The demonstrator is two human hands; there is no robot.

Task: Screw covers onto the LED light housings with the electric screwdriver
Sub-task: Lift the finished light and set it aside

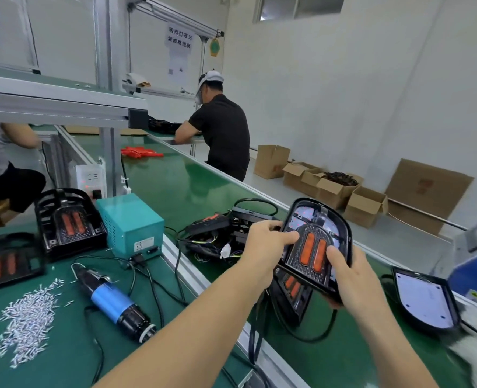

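Both hands (310, 256) round light housing (317, 247)

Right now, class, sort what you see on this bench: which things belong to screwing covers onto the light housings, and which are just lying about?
Job in hand:
housing held in both hands, left, right
screwdriver
screws
power box
finished lights

Lying about:
cartons
red parts
wire bundle

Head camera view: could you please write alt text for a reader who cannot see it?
Both hands, left hand and right hand, hold a black LED light housing with two orange lenses above a green conveyor belt. A blue-and-black electric screwdriver lies beside a pile of small silver screws.
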